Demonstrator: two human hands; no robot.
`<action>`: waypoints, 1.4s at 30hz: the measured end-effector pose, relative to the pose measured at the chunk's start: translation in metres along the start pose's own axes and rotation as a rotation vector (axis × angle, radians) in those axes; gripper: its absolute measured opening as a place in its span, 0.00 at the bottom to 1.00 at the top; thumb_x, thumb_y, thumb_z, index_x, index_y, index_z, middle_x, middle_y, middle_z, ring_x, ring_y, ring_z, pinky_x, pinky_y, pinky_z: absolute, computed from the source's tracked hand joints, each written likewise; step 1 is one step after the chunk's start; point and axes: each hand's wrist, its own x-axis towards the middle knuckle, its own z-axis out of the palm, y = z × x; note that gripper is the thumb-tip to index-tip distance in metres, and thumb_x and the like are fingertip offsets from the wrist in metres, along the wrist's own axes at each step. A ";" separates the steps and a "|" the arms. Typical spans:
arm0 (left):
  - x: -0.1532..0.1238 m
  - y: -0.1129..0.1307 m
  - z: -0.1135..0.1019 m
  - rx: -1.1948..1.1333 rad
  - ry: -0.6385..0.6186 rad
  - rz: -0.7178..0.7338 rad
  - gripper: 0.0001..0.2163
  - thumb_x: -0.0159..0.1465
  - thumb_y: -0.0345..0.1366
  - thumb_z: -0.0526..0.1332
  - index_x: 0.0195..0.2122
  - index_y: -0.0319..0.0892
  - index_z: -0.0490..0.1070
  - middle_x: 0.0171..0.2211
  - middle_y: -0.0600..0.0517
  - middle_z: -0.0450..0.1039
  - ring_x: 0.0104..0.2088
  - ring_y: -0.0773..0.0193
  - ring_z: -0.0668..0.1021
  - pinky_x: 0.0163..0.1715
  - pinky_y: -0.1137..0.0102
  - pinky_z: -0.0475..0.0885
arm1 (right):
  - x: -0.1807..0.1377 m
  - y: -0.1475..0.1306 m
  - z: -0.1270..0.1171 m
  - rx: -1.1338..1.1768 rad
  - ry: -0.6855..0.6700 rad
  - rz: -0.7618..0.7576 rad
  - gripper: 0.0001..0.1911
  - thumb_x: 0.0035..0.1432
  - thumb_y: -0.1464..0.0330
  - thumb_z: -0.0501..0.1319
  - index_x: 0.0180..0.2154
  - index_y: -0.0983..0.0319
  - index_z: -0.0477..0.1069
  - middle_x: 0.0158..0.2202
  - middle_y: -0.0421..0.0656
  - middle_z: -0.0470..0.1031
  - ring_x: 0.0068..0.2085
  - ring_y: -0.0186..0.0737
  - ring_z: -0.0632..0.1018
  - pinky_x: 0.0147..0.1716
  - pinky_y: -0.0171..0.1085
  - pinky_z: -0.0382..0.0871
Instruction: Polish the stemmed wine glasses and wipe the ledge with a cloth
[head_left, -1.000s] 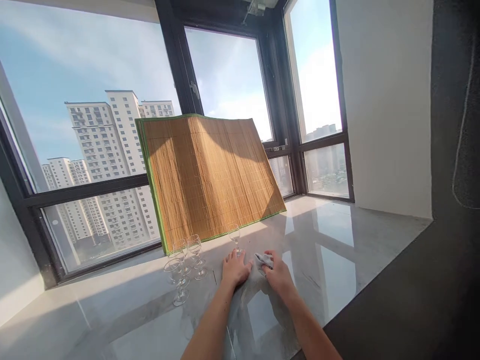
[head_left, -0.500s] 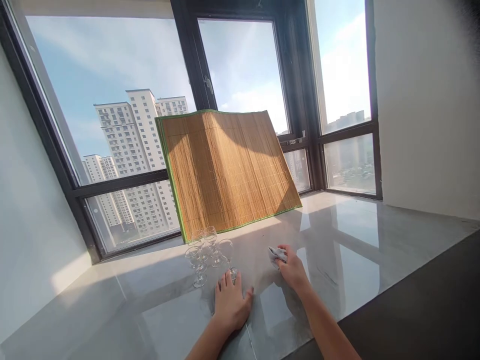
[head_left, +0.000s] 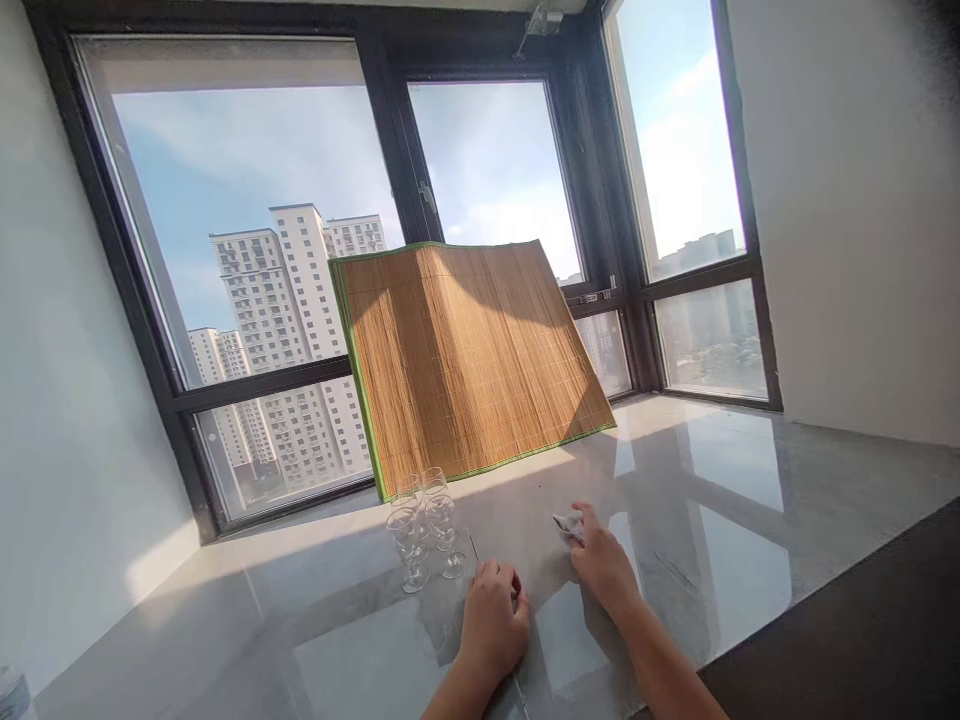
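Right-hand fingers pinch a crumpled cloth mid-ledge, its tip jutting, seemingly for reach; the left hand curls loosely, contents hidden. Stemmed glasses cluster toward the window-side edge, apparently kept clear of the right arm.

A green-edged slatted mat stands before the dark-framed window, tall buildings outside.

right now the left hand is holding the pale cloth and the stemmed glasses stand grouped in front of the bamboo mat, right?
Not quite: the head view shows the right hand holding the pale cloth. The stemmed glasses do stand grouped in front of the bamboo mat.
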 end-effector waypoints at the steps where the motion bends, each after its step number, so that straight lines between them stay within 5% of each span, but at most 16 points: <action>1: 0.000 0.002 -0.001 -0.030 -0.006 0.043 0.09 0.63 0.34 0.52 0.36 0.43 0.72 0.41 0.48 0.73 0.45 0.59 0.72 0.47 0.68 0.64 | -0.001 -0.002 0.000 -0.014 -0.005 -0.005 0.25 0.59 0.76 0.49 0.58 0.62 0.59 0.52 0.53 0.75 0.49 0.49 0.78 0.39 0.37 0.65; 19: 0.007 -0.006 0.007 -0.179 0.096 0.082 0.09 0.62 0.33 0.53 0.29 0.44 0.71 0.34 0.50 0.73 0.38 0.61 0.73 0.39 0.71 0.63 | 0.003 0.002 0.000 0.044 0.021 -0.008 0.24 0.59 0.75 0.51 0.57 0.62 0.60 0.45 0.51 0.79 0.46 0.47 0.79 0.40 0.37 0.65; 25: 0.020 -0.015 0.008 -0.412 0.295 -0.093 0.10 0.60 0.35 0.54 0.22 0.44 0.64 0.24 0.53 0.67 0.28 0.63 0.69 0.31 0.70 0.59 | 0.004 0.003 0.000 0.057 0.046 0.009 0.26 0.59 0.75 0.51 0.59 0.61 0.56 0.43 0.50 0.79 0.44 0.46 0.79 0.39 0.36 0.64; 32: 0.034 -0.039 0.001 -0.918 0.767 -0.583 0.08 0.59 0.40 0.57 0.34 0.46 0.58 0.25 0.59 0.60 0.25 0.65 0.67 0.29 0.69 0.64 | 0.001 -0.001 -0.003 0.066 0.000 0.034 0.26 0.61 0.73 0.50 0.61 0.61 0.54 0.46 0.51 0.77 0.44 0.47 0.79 0.35 0.35 0.64; 36: 0.040 -0.052 0.010 -0.917 0.769 -0.676 0.17 0.56 0.38 0.60 0.44 0.47 0.55 0.33 0.56 0.64 0.26 0.65 0.71 0.29 0.69 0.68 | -0.001 -0.002 -0.004 0.066 -0.006 0.030 0.25 0.62 0.73 0.49 0.61 0.61 0.54 0.48 0.52 0.76 0.46 0.48 0.78 0.37 0.36 0.64; 42: 0.054 -0.067 0.014 -0.622 0.639 -0.676 0.26 0.59 0.37 0.59 0.57 0.44 0.52 0.49 0.46 0.70 0.44 0.61 0.77 0.40 0.71 0.70 | -0.002 -0.011 -0.005 0.057 0.013 0.062 0.26 0.60 0.75 0.48 0.60 0.61 0.53 0.50 0.52 0.75 0.46 0.47 0.78 0.37 0.36 0.63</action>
